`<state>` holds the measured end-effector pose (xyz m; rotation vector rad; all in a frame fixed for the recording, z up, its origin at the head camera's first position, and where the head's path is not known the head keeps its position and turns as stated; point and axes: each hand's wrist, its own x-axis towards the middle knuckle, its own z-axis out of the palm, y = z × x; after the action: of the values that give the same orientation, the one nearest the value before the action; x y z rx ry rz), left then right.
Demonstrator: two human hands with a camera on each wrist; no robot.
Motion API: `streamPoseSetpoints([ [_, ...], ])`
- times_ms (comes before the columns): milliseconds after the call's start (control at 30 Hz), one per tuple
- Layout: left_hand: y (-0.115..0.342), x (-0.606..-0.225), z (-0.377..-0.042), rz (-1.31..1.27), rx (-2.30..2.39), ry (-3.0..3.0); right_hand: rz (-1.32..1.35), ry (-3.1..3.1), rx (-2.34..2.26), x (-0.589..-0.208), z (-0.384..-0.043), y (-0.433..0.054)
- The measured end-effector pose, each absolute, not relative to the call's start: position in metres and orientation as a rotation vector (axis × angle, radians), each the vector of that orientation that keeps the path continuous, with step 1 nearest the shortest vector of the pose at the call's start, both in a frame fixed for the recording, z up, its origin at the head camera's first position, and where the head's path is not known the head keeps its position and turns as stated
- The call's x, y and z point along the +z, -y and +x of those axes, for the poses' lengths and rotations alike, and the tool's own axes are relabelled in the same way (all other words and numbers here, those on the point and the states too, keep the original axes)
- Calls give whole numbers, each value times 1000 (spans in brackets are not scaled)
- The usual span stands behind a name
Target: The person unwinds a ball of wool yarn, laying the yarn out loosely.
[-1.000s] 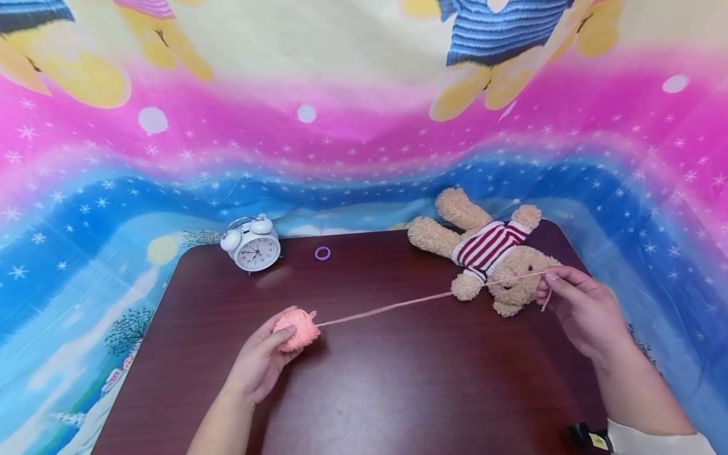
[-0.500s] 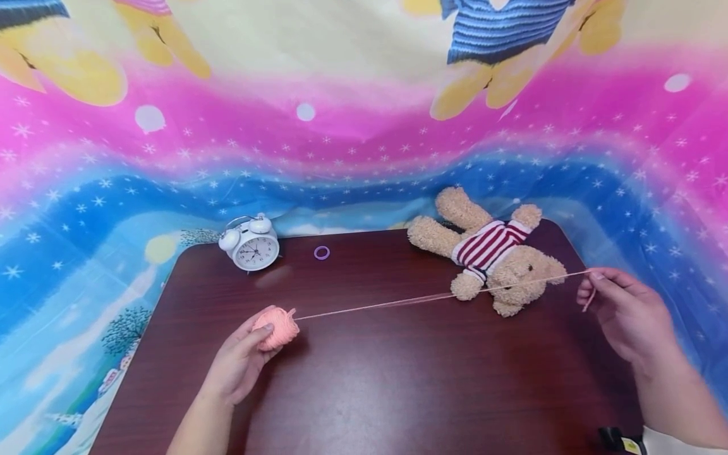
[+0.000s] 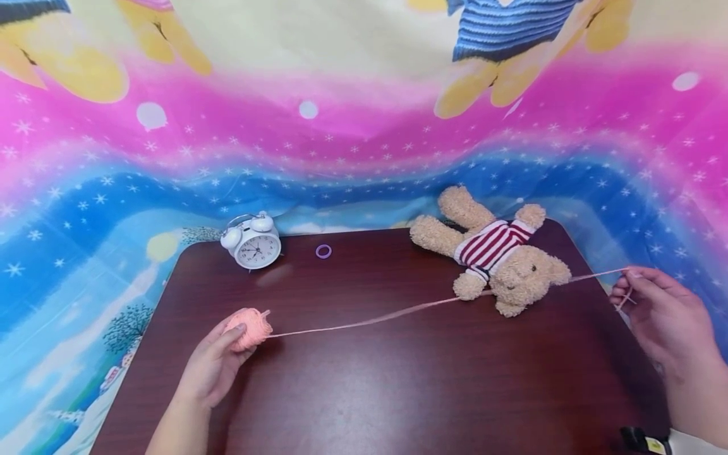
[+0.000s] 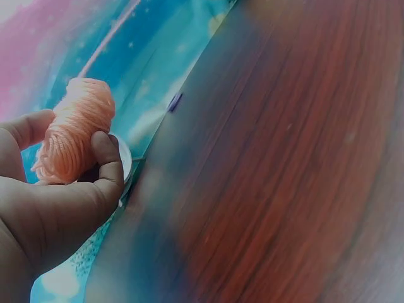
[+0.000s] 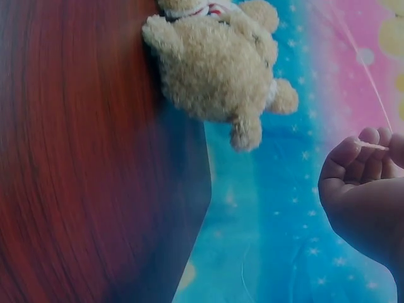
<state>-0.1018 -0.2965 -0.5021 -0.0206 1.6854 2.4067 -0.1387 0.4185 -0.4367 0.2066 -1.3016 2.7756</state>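
Note:
My left hand (image 3: pixel 210 370) grips a small ball of peach-pink yarn (image 3: pixel 254 328) between thumb and fingers, raised over the left part of the table. In the left wrist view the wound yarn ball (image 4: pixel 77 126) sits between thumb and fingers. A long yarn strand (image 3: pixel 364 323) runs from it to my right hand (image 3: pixel 668 322), sagging slightly. That hand pinches the strand near its end, past the table's right edge; a short tail hangs down. A teddy bear (image 3: pixel 520 275) in a red-and-white striped top lies along the strand's path; where the strand meets its head is hard to make out.
A white twin-bell alarm clock (image 3: pixel 256 246) stands at the back left of the dark wooden table (image 3: pixel 364 392). Right of it lies a small purple ring (image 3: pixel 323 251). A patterned cloth (image 3: pixel 352 145) hangs close behind and around the table.
My hands have moved apart, the left with the yarn ball to the left, the right to the right. The strand between them has grown longer and now sags slightly.

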Motion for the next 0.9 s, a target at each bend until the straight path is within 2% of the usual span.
streamPoseSetpoints([
  [667, 365, -507, -92, -87, 2557, -1622, 245, 1296, 2670, -451, -137, -470],
  [900, 388, -511, -94, -118, 2642, -1528, 158, 1273, 2672, -451, -135, -478],
])
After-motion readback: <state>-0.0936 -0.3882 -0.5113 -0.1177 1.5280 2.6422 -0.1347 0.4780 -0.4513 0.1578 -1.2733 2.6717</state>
